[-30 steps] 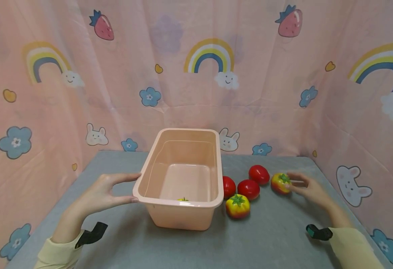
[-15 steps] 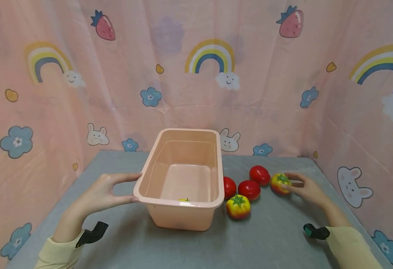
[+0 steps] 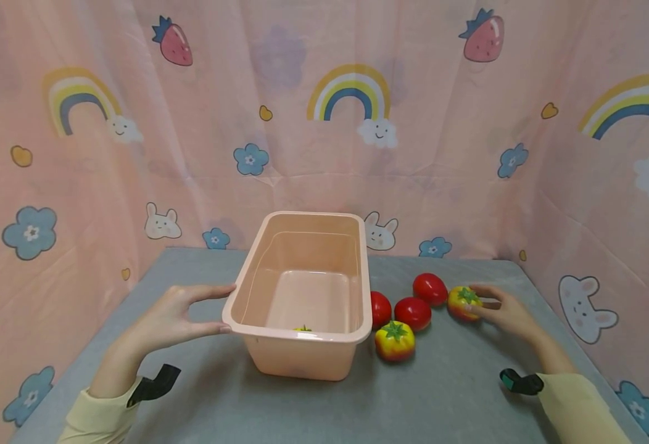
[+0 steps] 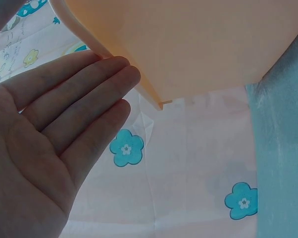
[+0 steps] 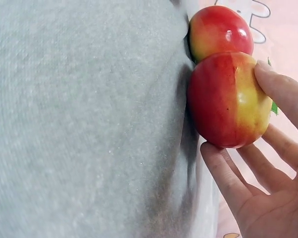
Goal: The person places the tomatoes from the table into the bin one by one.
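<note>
In the head view my left hand [image 3: 177, 317] touches the near left corner of a peach-coloured plastic tub [image 3: 306, 356]. The left wrist view shows its fingers [image 4: 89, 94] straight along the tub's rim. At the right, my right hand [image 3: 504, 312] pinches a yellow-and-red toy tomato [image 3: 460, 303] with a green leafy top. Its thumb [image 5: 282, 94] lies on the upper side and the fingertips touch the underside. The tomato rests on the table, next to a smooth red toy fruit [image 3: 429, 288].
Two more red toy fruits [image 3: 413, 313] and another yellow-and-red toy tomato [image 3: 395, 341] lie to the right of the tub. Inside the tub, only a green-yellow top [image 3: 302, 328] shows over the near rim. A pink curtain [image 3: 324, 179] encloses the grey table [image 3: 441, 394].
My right hand has shifted slightly left, its thumb and fingers now nearer the tomato's sides. The left hand and the tub have stayed put; the head view has drifted a little.
</note>
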A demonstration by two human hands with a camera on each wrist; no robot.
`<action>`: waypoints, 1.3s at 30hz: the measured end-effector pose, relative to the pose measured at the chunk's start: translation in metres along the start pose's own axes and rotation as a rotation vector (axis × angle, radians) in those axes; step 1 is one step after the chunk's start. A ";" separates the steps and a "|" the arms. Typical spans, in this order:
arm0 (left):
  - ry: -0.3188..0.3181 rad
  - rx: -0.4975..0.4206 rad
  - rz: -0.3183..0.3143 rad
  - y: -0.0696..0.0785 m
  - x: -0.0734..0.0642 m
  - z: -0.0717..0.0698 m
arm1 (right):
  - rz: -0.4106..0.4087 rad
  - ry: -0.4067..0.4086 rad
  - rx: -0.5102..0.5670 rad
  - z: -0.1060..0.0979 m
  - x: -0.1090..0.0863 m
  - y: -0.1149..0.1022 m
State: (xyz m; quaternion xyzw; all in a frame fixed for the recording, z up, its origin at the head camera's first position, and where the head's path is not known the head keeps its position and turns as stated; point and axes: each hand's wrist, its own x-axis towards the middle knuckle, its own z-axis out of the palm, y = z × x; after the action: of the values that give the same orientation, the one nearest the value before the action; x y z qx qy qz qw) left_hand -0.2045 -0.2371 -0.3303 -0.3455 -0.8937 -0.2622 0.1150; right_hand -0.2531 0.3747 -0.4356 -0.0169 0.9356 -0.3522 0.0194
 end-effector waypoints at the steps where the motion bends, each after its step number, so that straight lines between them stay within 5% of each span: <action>1: 0.000 0.000 -0.001 0.000 0.000 0.000 | 0.002 0.000 -0.001 0.000 0.000 0.000; 39: 0.005 -0.026 -0.003 -0.001 0.000 0.001 | -0.085 0.007 0.019 -0.016 -0.015 -0.015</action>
State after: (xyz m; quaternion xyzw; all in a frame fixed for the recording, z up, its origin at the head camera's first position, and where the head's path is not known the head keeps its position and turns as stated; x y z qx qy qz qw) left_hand -0.2048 -0.2374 -0.3313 -0.3448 -0.8905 -0.2747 0.1123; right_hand -0.2385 0.3745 -0.4132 -0.0552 0.9306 -0.3618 0.0010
